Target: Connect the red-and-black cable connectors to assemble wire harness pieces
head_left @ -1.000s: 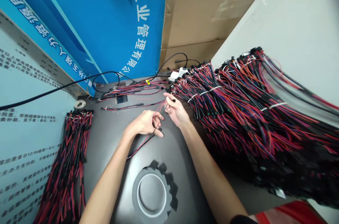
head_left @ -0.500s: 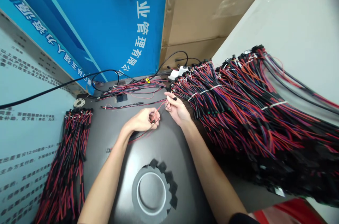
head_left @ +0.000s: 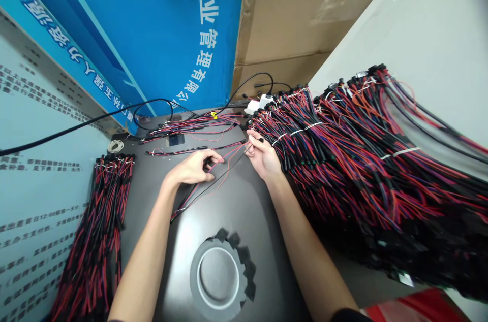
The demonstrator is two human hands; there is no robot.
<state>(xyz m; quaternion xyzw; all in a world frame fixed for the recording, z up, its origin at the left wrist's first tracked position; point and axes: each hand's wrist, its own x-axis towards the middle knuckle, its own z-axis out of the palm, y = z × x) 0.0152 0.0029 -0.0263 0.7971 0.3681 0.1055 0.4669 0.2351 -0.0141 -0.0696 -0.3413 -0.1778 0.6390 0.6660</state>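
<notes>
Red and black wires [head_left: 229,170]: right hand [head_left: 264,160] pinches them; left hand [head_left: 193,167], half-curled, touches them, grip unclear. Grey ring [head_left: 194,277] lies near, on worktop [head_left: 259,220].

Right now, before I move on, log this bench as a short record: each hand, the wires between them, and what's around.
Left hand: fingers curled at the wires; whether it grips them firmly is unclear
Right hand: fingertips pinching the wires
Wires: red and black, running between the hands and toward the left forearm
Near the person: grey roll lying flat, dark pieces along its right edge
Left side: red-and-black bundle
Right side: large wire pile with white ties
Far side: loose wires, yellow tag
</notes>
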